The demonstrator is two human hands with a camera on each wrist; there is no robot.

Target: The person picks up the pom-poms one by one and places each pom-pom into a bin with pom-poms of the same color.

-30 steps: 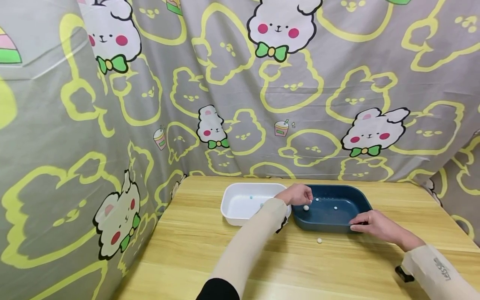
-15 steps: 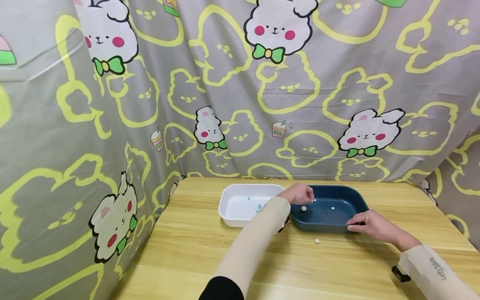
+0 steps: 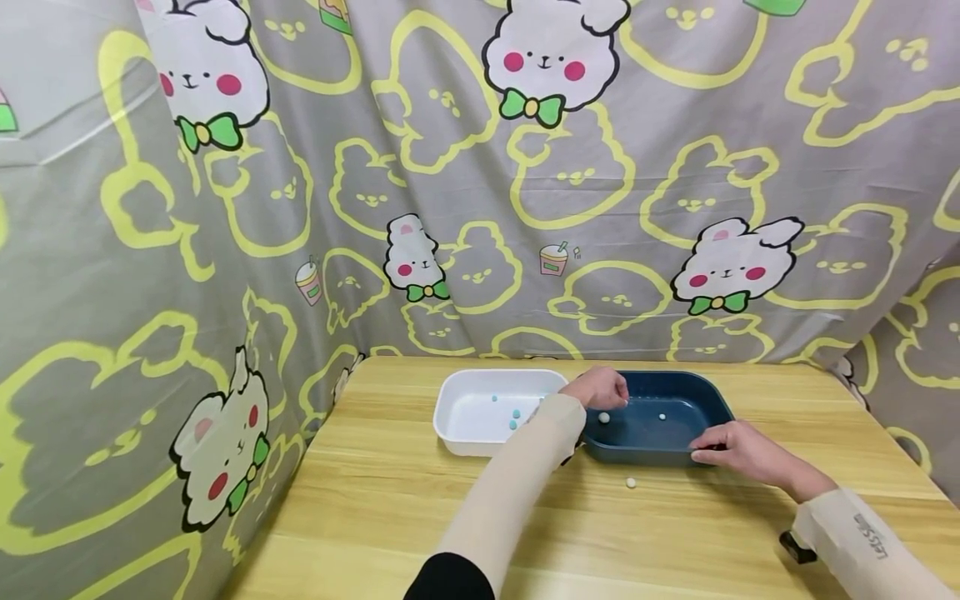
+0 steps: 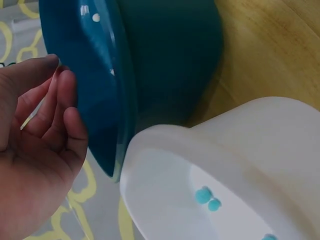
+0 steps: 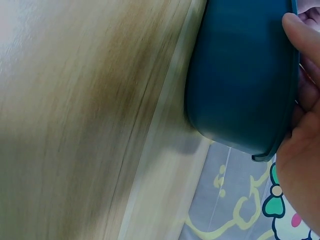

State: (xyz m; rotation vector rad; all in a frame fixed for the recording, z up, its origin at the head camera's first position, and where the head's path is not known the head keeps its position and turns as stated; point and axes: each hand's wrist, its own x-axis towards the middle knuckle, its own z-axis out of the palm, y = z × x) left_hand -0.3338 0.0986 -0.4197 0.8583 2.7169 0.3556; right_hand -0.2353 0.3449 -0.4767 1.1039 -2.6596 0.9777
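My left hand (image 3: 600, 388) is over the left end of the dark blue basin (image 3: 637, 455). Its thumb and index fingertip meet on a tiny whitish ball (image 4: 60, 63), mostly hidden by the fingers in the left wrist view. Inside the basin lie a larger white ball (image 3: 604, 417) at the left and a smaller white ball (image 3: 662, 417) near the middle. At the basin's front right corner, my right hand (image 3: 741, 450) grips the rim, thumb outside and fingers inside. The white basin (image 3: 459, 445) stands left of the blue one and holds several light blue balls (image 4: 203, 195).
One loose white ball (image 3: 631, 482) lies on the wooden table (image 3: 390, 500) in front of the blue basin. Behind and to the left hangs a grey patterned curtain (image 3: 465, 183). My left forearm crosses over the white basin's right side.
The white ball by my left fingertips in the blue basin no longer shows there; the fingers have closed over it. My right hand keeps its hold on the rim. The view shifts slightly.
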